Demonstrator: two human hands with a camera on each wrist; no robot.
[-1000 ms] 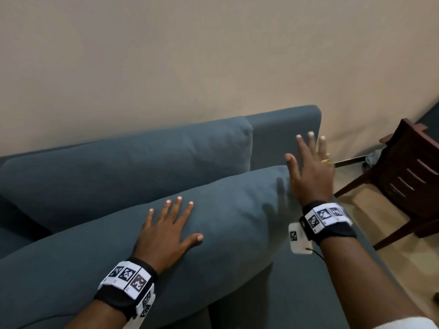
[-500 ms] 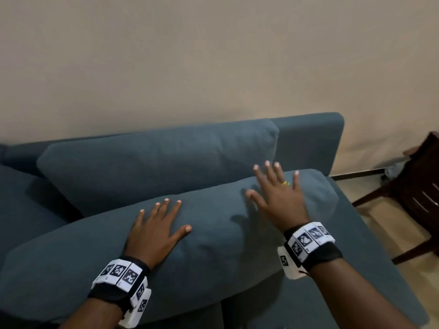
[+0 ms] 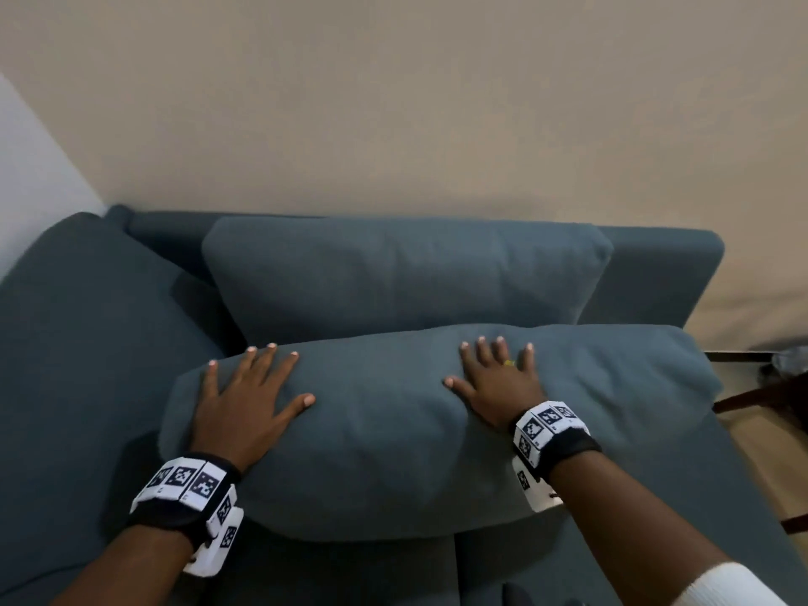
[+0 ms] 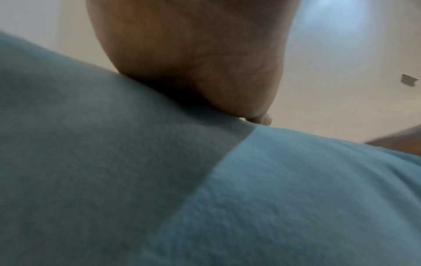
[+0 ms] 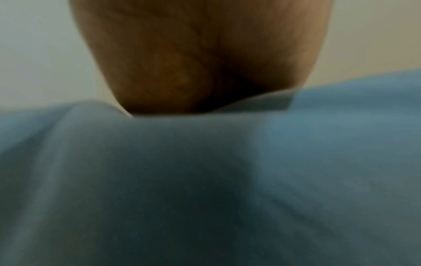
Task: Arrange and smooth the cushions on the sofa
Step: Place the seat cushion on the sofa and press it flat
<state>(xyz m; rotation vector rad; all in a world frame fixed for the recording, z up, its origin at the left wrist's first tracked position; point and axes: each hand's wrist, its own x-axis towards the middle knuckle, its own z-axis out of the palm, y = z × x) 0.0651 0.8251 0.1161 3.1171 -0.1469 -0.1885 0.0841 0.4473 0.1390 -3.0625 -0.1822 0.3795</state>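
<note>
One blue sofa (image 3: 656,273) against the wall. Three cushions counted: one front cushion (image 3: 393,430) lying across the seat, one back cushion (image 3: 406,273) upright behind it, one left cushion (image 3: 78,325). Two hands: left hand (image 3: 245,400) and right hand (image 3: 503,382), both flat with fingers spread, pressing the front cushion's top. Wrist views are blurred; palm contact looks likely.

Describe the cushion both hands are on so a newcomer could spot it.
Find the blue sofa against the beige wall. Two matching cushions sit on it: one upright against the backrest, one lying in front. Yours is the front cushion, with the left hand and right hand flat on top.
</note>
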